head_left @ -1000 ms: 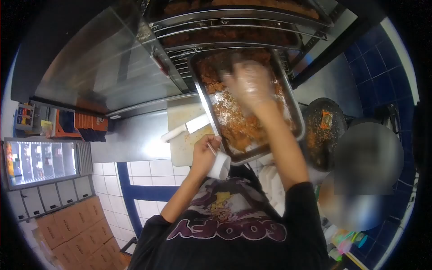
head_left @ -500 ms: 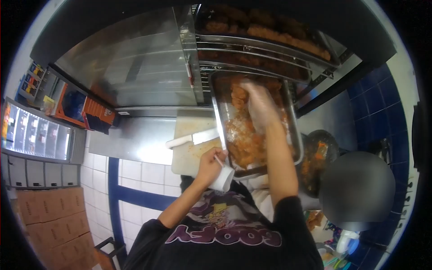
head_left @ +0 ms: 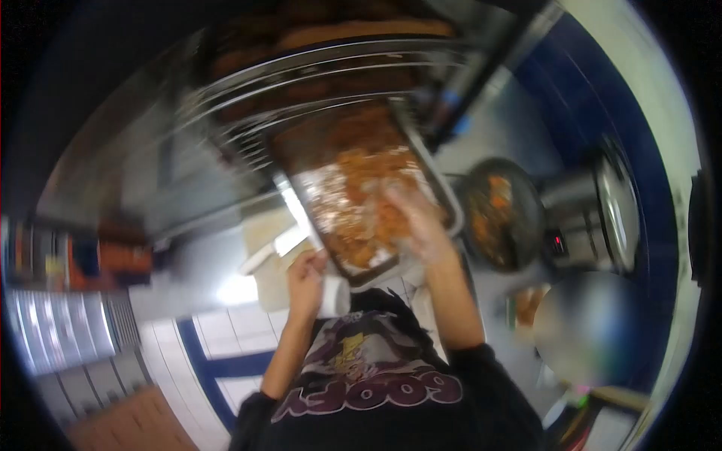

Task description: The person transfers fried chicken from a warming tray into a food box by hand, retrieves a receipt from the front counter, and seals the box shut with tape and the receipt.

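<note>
My left hand [head_left: 307,272] is closed on a white cup [head_left: 334,296], held beside the near left corner of a metal tray [head_left: 445,203]. Orange-brown pieces of food [head_left: 350,218], coated and glistening, fill much of the tray. Over the tray's right half, my right hand [head_left: 417,218] appears to wear a clear plastic glove. Its fingers look stretched out above or against the food; motion blur hides whether they touch it. I make out nothing held in it. A white-handled knife [head_left: 274,249] lies on a cutting board [head_left: 271,289] to the left of the tray.
Wire racks [head_left: 316,56] with more trays of food rise behind. Right of the tray stand a dark pan [head_left: 502,218] with food bits and a steel cooker [head_left: 594,214]. A blurred round shape [head_left: 594,327] covers the lower right. A steel counter [head_left: 180,263] extends left.
The view has turned and shifted, bringing the cooker into sight. My right hand has moved from the tray's far part toward its near right part. My left hand keeps the cup.
</note>
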{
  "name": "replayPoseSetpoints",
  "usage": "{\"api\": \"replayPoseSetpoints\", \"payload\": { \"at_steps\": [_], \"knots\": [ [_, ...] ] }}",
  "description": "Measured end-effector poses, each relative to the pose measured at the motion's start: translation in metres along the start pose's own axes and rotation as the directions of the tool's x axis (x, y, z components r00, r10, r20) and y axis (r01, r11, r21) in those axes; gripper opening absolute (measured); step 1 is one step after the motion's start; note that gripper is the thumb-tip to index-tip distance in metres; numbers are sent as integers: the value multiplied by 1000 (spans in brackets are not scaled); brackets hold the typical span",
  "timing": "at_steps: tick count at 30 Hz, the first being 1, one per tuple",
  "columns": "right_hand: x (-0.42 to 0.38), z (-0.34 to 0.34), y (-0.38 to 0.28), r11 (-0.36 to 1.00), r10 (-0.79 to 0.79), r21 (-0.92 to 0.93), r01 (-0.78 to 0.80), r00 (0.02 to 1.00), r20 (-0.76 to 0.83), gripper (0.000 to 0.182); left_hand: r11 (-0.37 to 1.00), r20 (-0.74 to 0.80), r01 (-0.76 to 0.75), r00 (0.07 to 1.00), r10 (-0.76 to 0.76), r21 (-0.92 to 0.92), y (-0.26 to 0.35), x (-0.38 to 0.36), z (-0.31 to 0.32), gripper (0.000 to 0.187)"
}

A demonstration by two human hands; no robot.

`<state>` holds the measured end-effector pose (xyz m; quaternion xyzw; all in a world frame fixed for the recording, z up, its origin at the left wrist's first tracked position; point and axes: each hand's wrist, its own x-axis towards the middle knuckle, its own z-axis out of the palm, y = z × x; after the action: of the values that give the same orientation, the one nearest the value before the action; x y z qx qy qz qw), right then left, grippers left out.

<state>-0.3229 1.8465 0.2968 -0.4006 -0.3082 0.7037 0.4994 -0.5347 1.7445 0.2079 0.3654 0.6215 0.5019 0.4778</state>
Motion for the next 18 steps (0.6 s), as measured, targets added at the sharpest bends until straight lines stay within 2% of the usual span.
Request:
{"api": "replayPoseSetpoints", "payload": {
  "at_steps": [1,3,5,6,7,8,9,10,11,13,15,18],
  "knots": [
    [-9,-5,-2,998,-61,-24,61,998,-25,38,999,6,11,1000,-11,46,-4,3,-5,18],
    [-36,-31,-12,979,-189,-96,178,974,-121,39,999,-41,-5,999,4,-36,-13,7,-4,13],
    [-77,-71,-23,966,-256,-117,231,917,-307,43,997,-6,-70,998,70,-27,-28,16,-12,4],
    [-94,-88,-28,963,-266,-143,230,900,-344,46,996,13,47,999,-46,-76,-21,16,-13,4],
    [-116,-112,-30,934,-329,-289,210,818,-471,48,989,35,104,994,-101,-108,-24,18,-16,6],
    [-139,-138,-30,894,-391,-420,157,732,-558,49,984,61,144,988,-139,-103,-15,15,-14,7],
    [-163,-159,-34,860,-386,-510,-12,637,-667,46,979,72,178,983,-171,-103,-4,13,-12,8],
    [-179,-186,-30,789,-484,-596,-146,450,-751,46,980,84,173,983,-165,-95,2,11,-8,8],
    [-200,-222,-19,598,-634,-706,-381,314,-706,47,982,69,169,984,-164,-81,7,9,-5,9],
    [-242,-283,6,416,-730,-571,-708,114,-673,43,985,59,161,986,-157,-68,4,13,-7,10],
    [-258,-290,-11,574,-524,-263,-775,-100,-846,43,991,94,129,988,-126,-33,-6,19,-15,15],
    [-277,-341,4,513,-496,-214,-831,-83,-864,48,981,12,193,981,-193,-2,16,10,-3,11]
  ]
}}
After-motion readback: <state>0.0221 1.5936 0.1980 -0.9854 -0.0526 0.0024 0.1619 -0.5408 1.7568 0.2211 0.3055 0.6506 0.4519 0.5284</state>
